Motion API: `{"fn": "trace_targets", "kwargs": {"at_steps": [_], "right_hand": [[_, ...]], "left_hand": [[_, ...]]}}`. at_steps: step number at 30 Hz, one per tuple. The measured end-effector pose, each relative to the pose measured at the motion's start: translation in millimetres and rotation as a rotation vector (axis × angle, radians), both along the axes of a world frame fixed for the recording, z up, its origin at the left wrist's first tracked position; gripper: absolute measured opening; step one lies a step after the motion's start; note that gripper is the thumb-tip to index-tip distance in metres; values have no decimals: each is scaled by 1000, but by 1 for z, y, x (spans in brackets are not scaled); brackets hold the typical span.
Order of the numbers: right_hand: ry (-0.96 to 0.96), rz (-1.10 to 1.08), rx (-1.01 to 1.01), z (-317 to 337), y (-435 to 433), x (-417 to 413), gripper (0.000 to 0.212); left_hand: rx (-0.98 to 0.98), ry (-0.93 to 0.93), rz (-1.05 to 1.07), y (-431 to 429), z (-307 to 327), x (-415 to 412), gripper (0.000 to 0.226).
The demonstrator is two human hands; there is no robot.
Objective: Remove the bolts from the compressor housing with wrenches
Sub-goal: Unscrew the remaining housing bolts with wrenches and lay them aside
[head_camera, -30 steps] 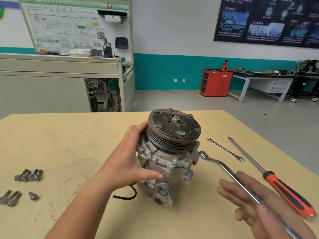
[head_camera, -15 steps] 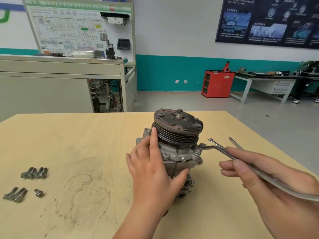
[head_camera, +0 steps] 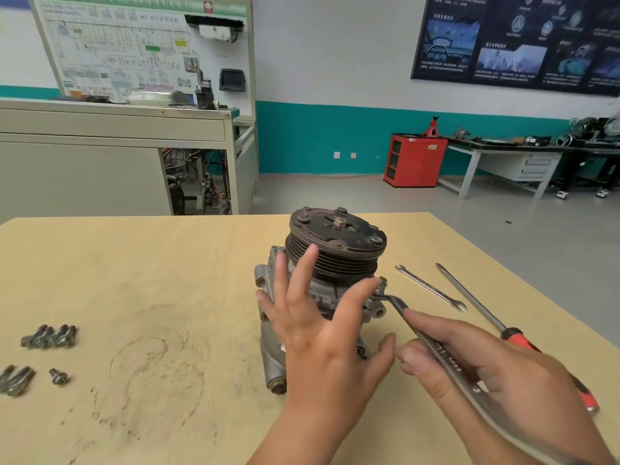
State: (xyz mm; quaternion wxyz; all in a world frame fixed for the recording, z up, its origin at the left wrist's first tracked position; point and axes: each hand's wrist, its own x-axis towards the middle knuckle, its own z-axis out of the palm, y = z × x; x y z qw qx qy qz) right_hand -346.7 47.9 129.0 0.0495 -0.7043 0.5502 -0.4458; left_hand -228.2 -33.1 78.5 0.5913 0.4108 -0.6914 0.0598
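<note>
**Wrench at the compressor flange, left hand spread over the housing**

- Compressor [head_camera: 335, 263] stands on end near the middle of the wooden table [head_camera: 167, 280], grooved pulley up, centre nut on top. Grey housing below it, mostly hidden behind the left hand.
- Left hand [head_camera: 312, 330]: fingers straight and splayed wide across the near face of the housing, gripping nothing. Middle fingertip reaches up onto the pulley grooves. Index fingertip lies beside the right-hand flange ear. Cannot tell whether the palm presses on the metal.
- Right hand [head_camera: 486, 374]: fingers and thumb curled round the shank of an offset wrench [head_camera: 396, 302]. The shank runs from the lower right up to the flange ear, and the head meets the housing just under the left index fingertip. Whether it sits on a bolt head is not readable.
- The two hands are close, thumb tips nearly meeting, but apart.
- Right of the compressor, lying flat on the table: an open-ended spanner [head_camera: 431, 288] and, beyond it, a screwdriver [head_camera: 469, 300] with a red handle partly behind the right hand.
- Far left of the table, well apart from the compressor: removed bolts [head_camera: 50, 337] in a row, more at the edge, one short one alone.
</note>
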Motion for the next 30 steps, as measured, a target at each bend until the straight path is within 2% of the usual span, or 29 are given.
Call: {"fn": "trace_targets", "kwargs": {"at_steps": [1,3,5,7,8,9,11,12,15,17,18,20,21,22,24,26,27,28,30], "right_hand": [[12,-39,-54,-3,0,-4,33],[-225,56,-83,-7,-6,-10,30],[-464,179,-70,-12,-24,-31,22],[-693,314,51,-9,-47,-53,24],[-810,355,151,-8,-62,-62,15],[-897,410,246,-8,-78,-69,16],[-1040,506,386,-11,-108,-76,34],[-1104,563,414,-15,-119,-77,32],[-1396,731,301,-27,-137,-81,21],[-1529,643,164,-36,-141,-91,13],[-1476,515,109,-42,-141,-97,5],[-984,169,94,-58,-145,-104,25],[-705,69,100,-68,-147,-103,25],[-467,24,155,-77,-149,-103,23],[-61,29,337,-90,-156,-108,37],[507,33,391,-97,-167,-114,55],[708,21,372,-100,-172,-114,57],[814,17,372,-103,-176,-113,56],[896,9,355,-106,-182,-112,57]], "left_hand": [[29,-19,25,-2,-2,-1,60],[79,-47,62,-7,-7,-1,77],[89,-47,74,-11,-10,0,80],[70,-33,61,-13,-11,0,72],[56,-29,53,-13,-11,1,67],[47,-27,47,-14,-12,1,66],[36,-37,38,-14,-13,2,66],[27,-45,35,-14,-13,4,62],[6,-67,1,-15,-15,10,34],[10,-76,-31,-15,-16,16,27],[11,-82,-50,-16,-17,19,27],[19,-89,-103,-17,-16,27,27],[24,-92,-131,-18,-15,31,26],[30,-95,-157,-20,-14,35,26],[42,-103,-209,-23,-12,46,27],[55,-118,-276,-28,-10,58,28],[58,-129,-313,-30,-10,64,28],[60,-139,-346,-33,-9,69,28],[71,-139,-393,-35,-10,76,29]]}}
